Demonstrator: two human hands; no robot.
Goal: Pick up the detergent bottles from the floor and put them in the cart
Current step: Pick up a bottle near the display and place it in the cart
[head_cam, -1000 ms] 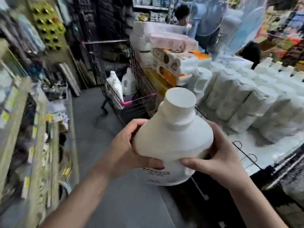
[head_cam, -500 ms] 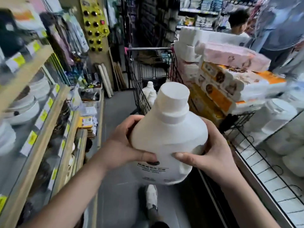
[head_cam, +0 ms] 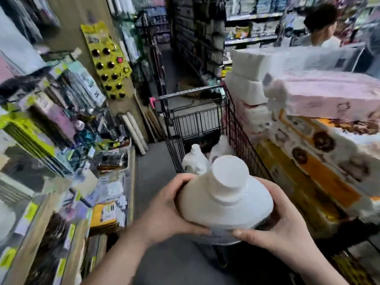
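We hold a white detergent bottle [head_cam: 226,204] between both hands, in the air just in front of the near end of the wire cart [head_cam: 195,122]. Its wide round cap [head_cam: 229,177] tilts up and away from us. Our left hand [head_cam: 164,210] wraps the bottle's left shoulder, with the thumb curled across the lower front. Our right hand [head_cam: 287,229] cups the right side, fingers round the back and the thumb pressing in near the bottom edge. Inside the cart two more white bottles are already lying: one [head_cam: 195,161] against the left wall with its small cap pointing up, the other [head_cam: 222,147] just beside it to the right, partly hidden behind the cap of the bottle we carry. The cart stands on the grey floor [head_cam: 152,165] of a narrow aisle. Stacked packs of tissue paper [head_cam: 329,95] crowd its right side, touching the wire wall. On our left are blurred shelves of small goods [head_cam: 61,140] and a yellow card of round items [head_cam: 109,64] hanging on a post. A person [head_cam: 320,23] stands beyond the tissue stack.
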